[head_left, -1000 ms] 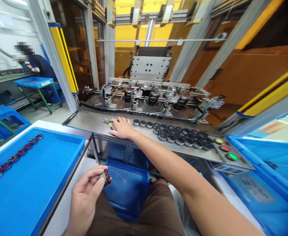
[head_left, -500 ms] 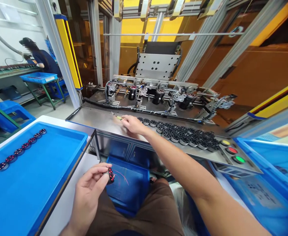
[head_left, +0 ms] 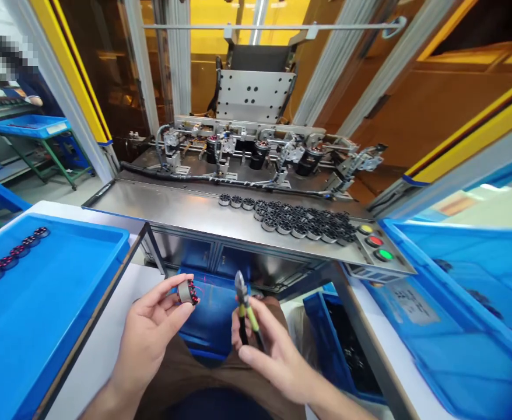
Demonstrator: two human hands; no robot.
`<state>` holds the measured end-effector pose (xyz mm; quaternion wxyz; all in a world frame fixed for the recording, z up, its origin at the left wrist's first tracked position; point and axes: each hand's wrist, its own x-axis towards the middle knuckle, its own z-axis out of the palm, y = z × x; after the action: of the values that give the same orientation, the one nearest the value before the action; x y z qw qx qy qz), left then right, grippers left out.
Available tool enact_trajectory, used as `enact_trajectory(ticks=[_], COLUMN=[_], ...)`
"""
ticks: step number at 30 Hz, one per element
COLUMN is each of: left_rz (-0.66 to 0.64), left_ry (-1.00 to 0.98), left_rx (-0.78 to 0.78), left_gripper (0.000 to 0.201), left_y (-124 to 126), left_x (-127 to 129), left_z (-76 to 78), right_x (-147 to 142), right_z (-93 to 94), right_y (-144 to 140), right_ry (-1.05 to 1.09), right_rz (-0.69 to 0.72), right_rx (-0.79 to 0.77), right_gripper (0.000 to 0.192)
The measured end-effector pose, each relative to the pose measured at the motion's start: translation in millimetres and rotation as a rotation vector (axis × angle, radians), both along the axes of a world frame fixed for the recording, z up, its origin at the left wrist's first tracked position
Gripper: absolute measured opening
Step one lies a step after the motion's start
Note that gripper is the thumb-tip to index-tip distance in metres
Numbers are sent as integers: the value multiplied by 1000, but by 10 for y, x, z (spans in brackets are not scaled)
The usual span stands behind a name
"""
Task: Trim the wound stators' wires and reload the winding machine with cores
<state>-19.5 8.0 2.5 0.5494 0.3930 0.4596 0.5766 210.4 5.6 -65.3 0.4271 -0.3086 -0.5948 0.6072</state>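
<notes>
My left hand [head_left: 151, 324] pinches a wound motor stator [head_left: 187, 293], a short grey ring with red wire windings facing right; thin red wire ends stick out of it. In my right hand [head_left: 273, 344] is a pair of diagonal cutters [head_left: 244, 303] with green and black handles, jaws pointing up and away from me. The cutters are to the right of the stator and apart from it. Both hands are above my lap. On the metal bench ahead lies a cluster of black and grey stator cores [head_left: 300, 219].
A blue tray [head_left: 76, 280] at left holds a row of wound stators [head_left: 13, 256]. Behind the bench stands a winding machine [head_left: 260, 146]. Coloured push buttons [head_left: 375, 240] sit at the bench's right end, beside large blue bins [head_left: 470, 291]. A person [head_left: 32, 70] works at far left.
My right hand has come back from the bench top towards my lap, bringing the cutters near the stator. My left hand still holds the stator. The view has shifted right and down.
</notes>
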Motion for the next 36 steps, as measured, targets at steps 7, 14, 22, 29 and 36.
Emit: enact_trajectory(ticks=[7,14,22,29,36], left_rz=[-34,-9,-14,-18,-18], left_ry=[108,212,232,223,219], left_rx=[130,169,166,158,141], left_gripper=[35,35,32,31,31], left_y=[-9,-84,-85,-65,-72], left_x=[219,208,218,235,235], left_z=[-17,27,34,20,24], right_x=[29,-57,-97,-91,-95], right_z=[103,156,157,125,132], right_y=[-172,-109,-108,-111,-110], right_ry=[-301,-220,-202,-245,-227], right_rz=[-49,-27,-64,-98,-91], right_rx=[466,532,549,560,558], right_gripper=[79,78,73,67,68])
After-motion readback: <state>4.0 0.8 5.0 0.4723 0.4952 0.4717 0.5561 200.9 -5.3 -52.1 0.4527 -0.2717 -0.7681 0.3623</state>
